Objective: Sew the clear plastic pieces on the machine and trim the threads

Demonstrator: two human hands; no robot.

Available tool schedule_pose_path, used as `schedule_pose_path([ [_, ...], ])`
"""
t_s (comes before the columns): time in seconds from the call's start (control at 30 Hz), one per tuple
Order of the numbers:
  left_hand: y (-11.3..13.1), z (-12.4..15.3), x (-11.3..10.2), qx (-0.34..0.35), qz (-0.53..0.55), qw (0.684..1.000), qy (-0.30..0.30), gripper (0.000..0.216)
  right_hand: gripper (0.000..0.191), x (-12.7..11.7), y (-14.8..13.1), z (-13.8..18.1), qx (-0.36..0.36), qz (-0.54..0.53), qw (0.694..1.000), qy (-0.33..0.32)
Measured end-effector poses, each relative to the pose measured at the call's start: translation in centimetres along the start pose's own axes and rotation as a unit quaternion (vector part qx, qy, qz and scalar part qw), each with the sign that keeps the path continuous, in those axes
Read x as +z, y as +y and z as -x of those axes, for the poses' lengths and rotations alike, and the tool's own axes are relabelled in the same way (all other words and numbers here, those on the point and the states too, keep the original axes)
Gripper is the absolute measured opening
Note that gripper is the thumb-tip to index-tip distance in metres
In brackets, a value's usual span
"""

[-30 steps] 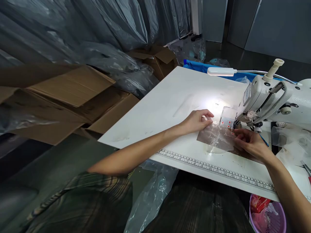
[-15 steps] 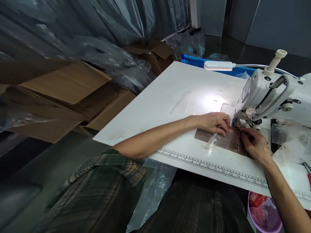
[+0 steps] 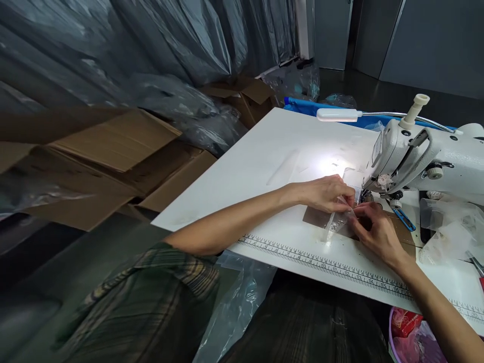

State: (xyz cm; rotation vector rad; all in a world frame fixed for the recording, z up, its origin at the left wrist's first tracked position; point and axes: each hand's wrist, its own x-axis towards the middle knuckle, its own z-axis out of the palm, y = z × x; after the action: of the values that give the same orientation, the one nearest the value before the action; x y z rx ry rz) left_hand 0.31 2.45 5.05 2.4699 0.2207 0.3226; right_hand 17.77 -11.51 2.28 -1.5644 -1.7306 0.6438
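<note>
My left hand (image 3: 330, 194) is bent in a pinch on a piece of clear plastic film (image 3: 334, 224), just left of the sewing machine's presser foot (image 3: 365, 195). My right hand (image 3: 378, 232) meets it from the right, its fingertips closed on the same film close to the left fingers. Beneath both hands lies a flat brown sheet (image 3: 314, 215) on the white table, partly covered by them. The head of the white sewing machine (image 3: 419, 151) stands just behind my right hand. A blue-handled tool (image 3: 404, 220) rests beside its base.
A lit lamp (image 3: 338, 115) hangs over the white table (image 3: 242, 186). A printed ruler (image 3: 321, 263) follows the front edge. Crumpled translucent material (image 3: 449, 227) and red-handled scissors (image 3: 480, 272) lie right. A purple basket (image 3: 393, 340) stands below; cardboard boxes (image 3: 113, 141) stand left.
My right hand has moved left, off the brown sheet's right part, to meet my left hand at the clear film. The blue-handled tool is now uncovered. The view has tilted slightly upward.
</note>
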Motion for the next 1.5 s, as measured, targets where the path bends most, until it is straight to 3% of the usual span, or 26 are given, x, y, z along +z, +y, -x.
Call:
schedule_pose_path([
  [0.13, 0.9, 1.3, -0.8, -0.089, 0.153, 0.984, 0.011, 0.014, 0.047, 0.0, -1.0, 0.7, 0.13, -0.173, 0.971, -0.099],
  [0.23, 1.0, 1.9, -1.0, -0.165, 0.254, 0.953, -0.008, 0.027, 0.052, -0.2, -1.1, 1.0, 0.173, -0.261, 0.937, -0.158],
  [0.33, 0.3, 1.0, -0.8, -0.197, 0.183, 0.963, -0.022, 0.034, 0.045, -0.3, -0.4, 0.4, 0.182, -0.206, 0.948, -0.16],
  [0.43, -1.2, -1.2, -0.3, -0.181, -0.037, 0.983, -0.009, 0.029, 0.031, 0.0, 0.6, -0.5, 0.136, 0.021, 0.988, -0.077],
  [0.53, -2.8, -3.5, 0.1, -0.172, -0.203, 0.964, -0.01, 0.021, 0.023, 0.5, 1.6, -0.8, 0.049, 0.211, 0.976, 0.024],
  [0.7, -4.0, -4.0, 0.5, -0.105, -0.31, 0.942, 0.069, 0.022, 0.033, 0.8, 2.6, -0.5, -0.021, 0.259, 0.965, 0.03],
  [0.8, -3.0, -1.8, 1.0, -0.011, -0.28, 0.955, 0.098, 0.021, 0.036, 0.4, 2.7, -0.5, -0.013, 0.242, 0.97, 0.005],
  [0.93, -1.1, 1.2, 2.2, 0.124, -0.164, 0.979, -0.005, 0.017, 0.039, -0.5, 2.6, -0.9, -0.005, 0.215, 0.975, -0.045],
  [1.0, -0.6, 1.9, 3.0, 0.115, -0.151, 0.981, -0.038, 0.019, 0.041, -0.7, 2.5, -1.0, -0.008, 0.211, 0.976, -0.06],
  [1.07, -0.6, 2.0, 3.7, 0.09, -0.166, 0.981, -0.029, 0.028, 0.042, -1.0, 2.4, -1.0, -0.016, 0.204, 0.977, -0.066],
  [1.2, -1.3, 1.8, 4.5, 0.118, -0.185, 0.974, 0.057, 0.03, 0.04, -1.9, 2.7, -1.0, -0.04, 0.149, 0.986, -0.061],
  [1.3, -1.5, 1.9, 4.8, 0.095, -0.158, 0.977, 0.106, 0.03, 0.029, -2.4, 3.1, -0.7, -0.057, 0.121, 0.99, -0.034],
  [1.5, -1.1, 2.0, 5.0, 0.041, -0.099, 0.978, 0.178, 0.022, 0.03, -1.5, 3.3, 0.8, -0.188, 0.145, 0.97, -0.057],
])
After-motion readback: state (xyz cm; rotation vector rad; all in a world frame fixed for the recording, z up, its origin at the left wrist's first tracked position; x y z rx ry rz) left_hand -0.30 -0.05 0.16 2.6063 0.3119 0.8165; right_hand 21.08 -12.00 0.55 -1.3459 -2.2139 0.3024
